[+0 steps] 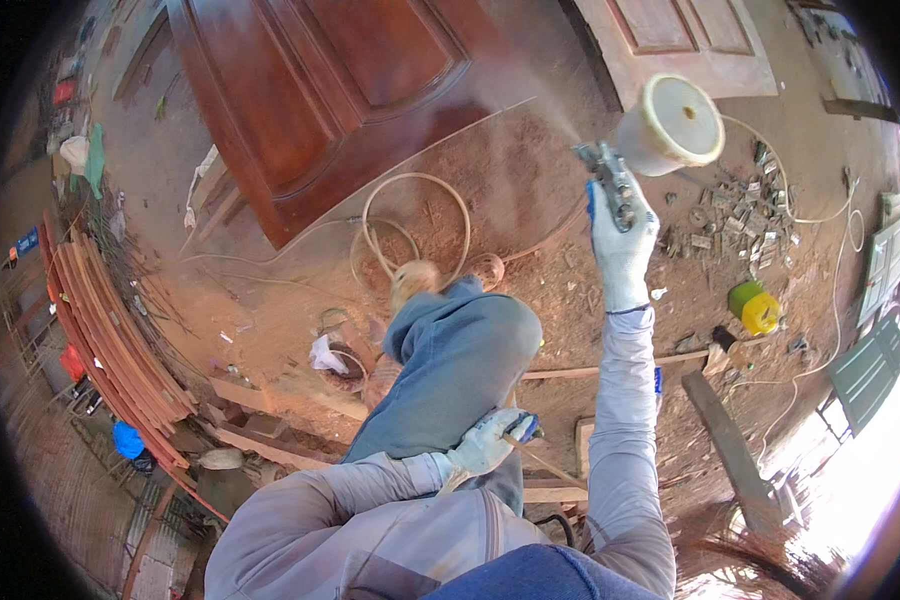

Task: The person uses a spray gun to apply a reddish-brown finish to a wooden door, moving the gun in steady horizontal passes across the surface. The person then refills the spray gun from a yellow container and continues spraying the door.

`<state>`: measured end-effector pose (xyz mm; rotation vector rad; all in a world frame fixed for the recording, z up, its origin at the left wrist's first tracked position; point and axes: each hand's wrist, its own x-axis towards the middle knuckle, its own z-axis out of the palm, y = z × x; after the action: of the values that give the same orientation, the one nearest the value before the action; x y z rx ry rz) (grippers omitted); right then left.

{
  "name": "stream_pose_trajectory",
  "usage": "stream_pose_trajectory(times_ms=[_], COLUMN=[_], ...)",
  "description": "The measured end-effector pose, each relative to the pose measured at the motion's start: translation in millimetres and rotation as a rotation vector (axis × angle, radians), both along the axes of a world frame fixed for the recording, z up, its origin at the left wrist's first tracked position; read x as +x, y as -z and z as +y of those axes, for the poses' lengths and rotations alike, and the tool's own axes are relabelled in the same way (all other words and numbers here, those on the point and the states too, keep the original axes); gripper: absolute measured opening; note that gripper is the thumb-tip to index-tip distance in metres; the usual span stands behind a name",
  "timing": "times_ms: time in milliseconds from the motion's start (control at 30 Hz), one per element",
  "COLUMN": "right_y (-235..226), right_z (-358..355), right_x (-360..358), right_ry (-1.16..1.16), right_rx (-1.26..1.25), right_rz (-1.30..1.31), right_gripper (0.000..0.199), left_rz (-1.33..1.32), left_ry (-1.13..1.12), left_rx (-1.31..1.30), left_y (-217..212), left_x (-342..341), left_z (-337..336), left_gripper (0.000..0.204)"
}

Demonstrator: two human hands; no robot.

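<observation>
Spray gun (615, 185): in the right hand, rising just beyond its knuckles, nozzle aimed forward and left.
Right hand (625, 245): white-gloved, arm stretched forward, fingers wrapped round the gun's handle.
White cup (678, 125): attached to the gun, just ahead and right of the right hand, its round end facing up.
Mist (558, 108): fans out from the nozzle, ahead and left of the right hand.
Red-brown door (310, 100): lies ahead and left of the right hand, apart from it, its panels glossy.
Pale door (660, 30): beyond the right hand and the cup, partly cut off by the upper edge.
Left hand (485, 442): gloved, near the lap, fingers curled round a thin tan length (550, 468); hose or stick, I cannot tell.
Coiled hose (462, 215): on the ground, left of the right hand.
Yellow-green container (755, 308): right of the right hand, on the ground.
</observation>
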<state>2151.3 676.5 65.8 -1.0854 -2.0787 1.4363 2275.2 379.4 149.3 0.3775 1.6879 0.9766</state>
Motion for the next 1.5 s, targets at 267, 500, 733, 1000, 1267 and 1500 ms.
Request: stream_pose_trajectory(times_ms=[267, 500, 733, 1000, 1267, 1500], right_y=[-38, -7, 18, 7, 17, 44], right_z=[95, 170, 214, 223, 243, 265], right_x=[-10, -160, -319, -310, -414, -557], right_ry=[-0.580, -0.822, -0.763, -1.092, -1.168, -0.951], right_rx=[0.174, 0.118, 0.343, 0.008, -0.049, 0.144], right_rz=[-0.257, -0.412, 0.099, -0.239, -0.271, 0.176], right_gripper=[0.041, 0.042, 0.042, 0.045, 0.036, 0.035], left_rz=[-0.328, -0.169, -0.215, -0.046, -0.072, 0.010], left_ry=[0.127, 0.164, -0.110, -0.358, -0.492, -0.627], left_rx=[-0.042, -0.035, 0.150, 0.243, 0.309, 0.192], left_y=[42, 94, 93, 76, 109, 126], left_x=[-45, -74, -97, -164, -231, -261], left_z=[94, 216, 315, 386, 466, 547], left_gripper=[0.032, 0.029, 0.032, 0.024, 0.019, 0.022])
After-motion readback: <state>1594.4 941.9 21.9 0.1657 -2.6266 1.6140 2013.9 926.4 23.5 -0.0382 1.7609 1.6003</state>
